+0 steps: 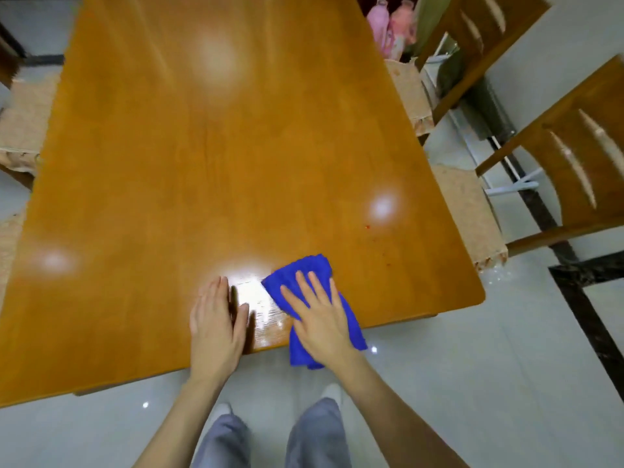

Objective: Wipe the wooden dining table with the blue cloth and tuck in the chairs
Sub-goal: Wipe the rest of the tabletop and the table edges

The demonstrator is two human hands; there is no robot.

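One wooden table, one blue cloth, two hands, two chairs at right

Low in the frame, the right hand lies flat on the blue cloth, its fingers straight and spread. The cloth hangs over the near edge of the wooden surface. Just to its left, the left hand rests flat on bare wood, with a bright glare patch between the two. Two chairs stand along the right edge, their cushioned seats beside it. At the bottom, grey trousers show above the pale floor.
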